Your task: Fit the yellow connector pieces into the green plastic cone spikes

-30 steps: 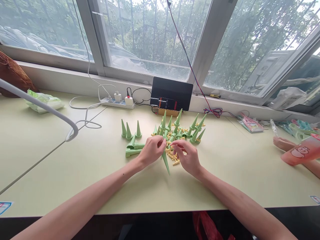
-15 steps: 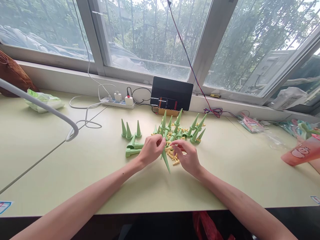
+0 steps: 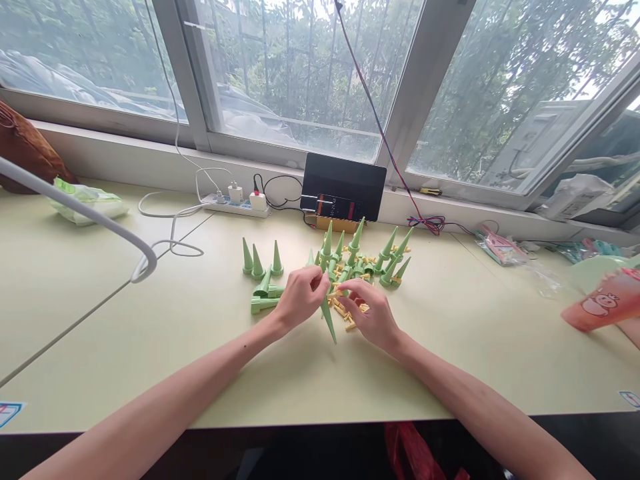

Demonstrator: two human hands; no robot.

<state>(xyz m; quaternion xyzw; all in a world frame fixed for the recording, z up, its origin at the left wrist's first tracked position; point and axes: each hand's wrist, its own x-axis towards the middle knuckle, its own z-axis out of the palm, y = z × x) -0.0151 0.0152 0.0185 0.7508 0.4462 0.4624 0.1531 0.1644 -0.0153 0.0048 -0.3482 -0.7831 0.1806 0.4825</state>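
Note:
My left hand is closed round the wide end of a green plastic spike, whose tip slants down toward the table's front. Just right of it, my right hand pinches a small yellow plastic piece at the spike's upper end. Whether the piece sits in the spike or only touches it, I cannot tell. Loose yellow pieces lie under and beside my right fingers. Behind both hands, several green spikes stand or lean among more yellow pieces.
Left of my hands are more green spikes, some upright and some lying. A tablet leans at the window behind the pile. A power strip with cables lies at back left. A pink cup tilts at the far right.
The held spike's tip has swung slightly left and up. My right fingers, with the yellow piece, have shifted a little left toward my left hand.

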